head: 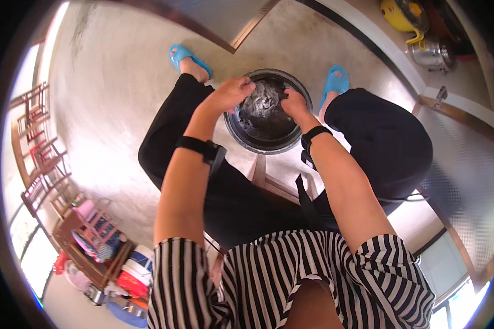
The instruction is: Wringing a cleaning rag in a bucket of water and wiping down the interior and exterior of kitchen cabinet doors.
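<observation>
A round black basin [267, 146] stands on the floor between my slippered feet. Inside it lies crumpled greyish cloth-like material [264, 98], apparently in dark liquid. My left hand [235, 93] is over the basin's left rim, its thumb and forefinger together at the edge of the grey material; whether it grips any is unclear. On the basin's other side, my right hand [294, 105] has its fingers curled beside the material, with the fingertips partly hidden. Black bands circle both forearms.
A cabinet door with textured glass [226, 20] juts in above the basin. At the upper right, a shelf holds a yellow container [397, 16] and a metal pot [430, 55]. Wooden chairs [45, 156] stand far left, above a wooden table [72, 236] bearing mixed items.
</observation>
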Demonstrator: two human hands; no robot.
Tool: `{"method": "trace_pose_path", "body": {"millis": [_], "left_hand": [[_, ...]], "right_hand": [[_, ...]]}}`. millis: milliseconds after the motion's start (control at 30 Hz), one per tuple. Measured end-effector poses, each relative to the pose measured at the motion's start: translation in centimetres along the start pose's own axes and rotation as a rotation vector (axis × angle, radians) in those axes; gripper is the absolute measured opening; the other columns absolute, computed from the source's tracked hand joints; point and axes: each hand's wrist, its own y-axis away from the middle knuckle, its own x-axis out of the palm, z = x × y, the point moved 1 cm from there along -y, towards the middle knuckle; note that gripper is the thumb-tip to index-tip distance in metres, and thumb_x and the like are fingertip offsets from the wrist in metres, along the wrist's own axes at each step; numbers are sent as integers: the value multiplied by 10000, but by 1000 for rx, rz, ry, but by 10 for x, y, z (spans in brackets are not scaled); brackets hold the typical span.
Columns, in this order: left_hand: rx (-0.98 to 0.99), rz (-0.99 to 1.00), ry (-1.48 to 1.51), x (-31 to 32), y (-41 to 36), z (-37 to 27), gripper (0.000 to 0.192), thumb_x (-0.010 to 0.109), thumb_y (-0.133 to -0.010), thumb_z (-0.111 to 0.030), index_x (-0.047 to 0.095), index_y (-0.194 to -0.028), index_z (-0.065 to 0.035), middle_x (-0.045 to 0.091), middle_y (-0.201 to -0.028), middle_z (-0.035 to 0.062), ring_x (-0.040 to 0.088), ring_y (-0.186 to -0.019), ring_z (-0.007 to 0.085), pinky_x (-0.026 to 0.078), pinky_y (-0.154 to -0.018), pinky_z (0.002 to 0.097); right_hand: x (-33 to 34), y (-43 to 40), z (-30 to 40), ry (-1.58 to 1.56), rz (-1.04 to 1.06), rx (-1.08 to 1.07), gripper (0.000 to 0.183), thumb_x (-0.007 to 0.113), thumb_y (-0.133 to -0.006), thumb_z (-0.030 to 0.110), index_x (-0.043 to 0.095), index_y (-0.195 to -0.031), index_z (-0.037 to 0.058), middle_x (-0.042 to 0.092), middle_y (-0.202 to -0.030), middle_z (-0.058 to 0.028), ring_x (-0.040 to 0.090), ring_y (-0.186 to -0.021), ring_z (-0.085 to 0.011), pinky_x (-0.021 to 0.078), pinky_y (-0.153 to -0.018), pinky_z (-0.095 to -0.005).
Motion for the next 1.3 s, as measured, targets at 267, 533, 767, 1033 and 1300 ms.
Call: {"method": "trace_pose_path", "body": {"millis": [267,533,767,1033,1300], "left_hand": [[-483,-168,357,94,-98,107,670,558,-831,-380,251,-1391,-177,339,-1384,90,434,-1151,292,500,-714,485],[-192,-296,-137,137,-139,184,513,532,-832,-283,412,-1267,-40,553,-1119,203,523,-1027,382,449,-805,388],[-346,-685,379,151,-153,171,320,515,-844,-248,576,-1030,6,631,-941,145,591,-857,307,449,-773,376],[-545,-494,819,146,-135,162,363,547,-850,-300,515,-1143,-90,556,-1096,76,510,-1018,267,414,-808,453],[-545,-311,1345,153,-132,140,634,515,-861,-400,224,-1386,-198,313,-1392,64,313,-1263,304,272,-933,596]], "right_hand": [[51,-29,-9,25,57,286,660,604,-746,387,398,-1272,48,525,-1164,-234,513,-1074,-379,431,-891,-443],[58,-26,-35,-111,170,448,437,558,-694,89,518,-1120,0,530,-1129,-255,500,-1088,-367,397,-930,-409],[67,-16,-31,-148,138,177,464,589,-720,126,457,-1161,68,551,-1086,-237,521,-1034,-399,429,-883,-435],[56,-18,-40,-65,-282,197,429,607,-719,220,474,-1093,57,567,-1015,-218,531,-977,-411,427,-844,-429],[78,-28,-65,-1077,-118,563,490,626,-721,234,468,-1157,78,615,-996,-175,574,-961,-378,452,-804,-426]]}}
